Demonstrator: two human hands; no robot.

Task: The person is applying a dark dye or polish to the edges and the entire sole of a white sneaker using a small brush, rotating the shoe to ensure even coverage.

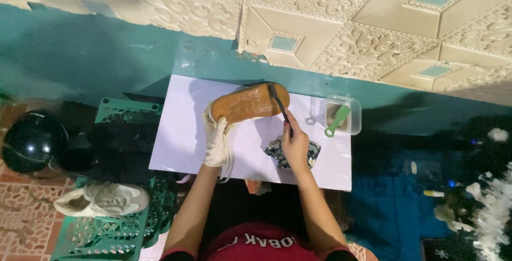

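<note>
The white worktop (181,149) carries everything. On it, the shoe (249,102) lies with its brown sole up, and the gloved left hand (217,141) has its fingers closed on the heel end. The right hand (295,142) has its fingers closed on a dark brush (279,103), whose bristles touch the sole. A patterned cloth (277,151) lies under that hand.
</note>
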